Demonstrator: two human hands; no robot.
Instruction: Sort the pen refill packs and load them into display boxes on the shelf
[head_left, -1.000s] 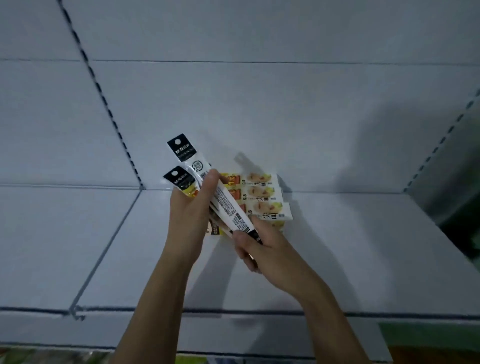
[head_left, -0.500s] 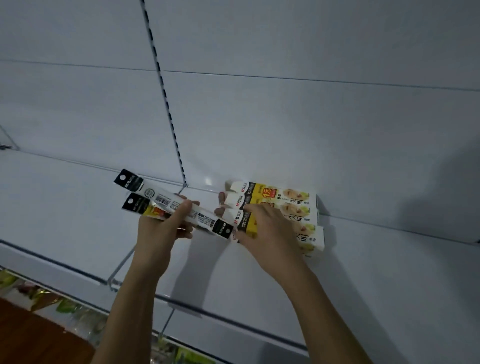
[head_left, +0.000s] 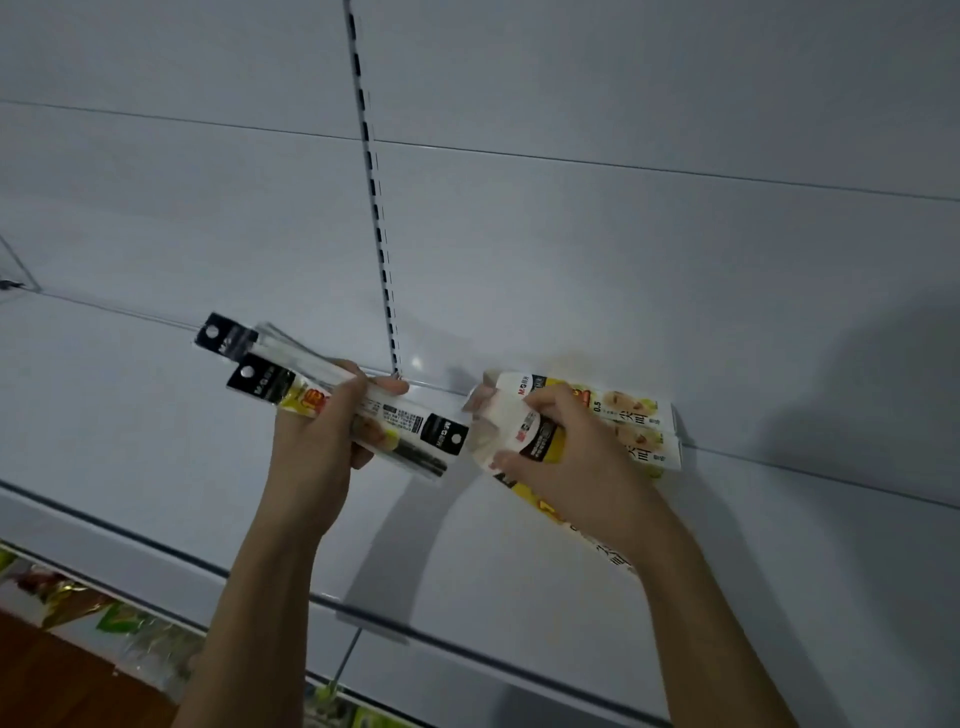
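Presently on hand: one left hand (head_left: 317, 441), fingers curled round a bundle of pen refill packs (head_left: 363, 415); the thumb lies over the top of the bundle and the fingertips wrap up from beneath. The packs fan out past the fingers on both sides, two black header cards with hang holes to the left of the knuckles, a third black header projecting to the right of the fingertips. One right hand (head_left: 566, 457), fingers bent and gripping the near end of a display box (head_left: 524, 431), white with a black and yellow band; the thumb presses the box's lower edge and the box is lifted at a tilt. Just beyond those fingers, two further display boxes (head_left: 639, 426) lie stacked flat against the back panel, yellow printed faces showing. All rest over a white shelf (head_left: 156, 441). A slotted upright (head_left: 376, 218) runs down the back panel, ending just beyond the left thumb. Coloured packets (head_left: 124, 618) show below the shelf's front edge, blurred.
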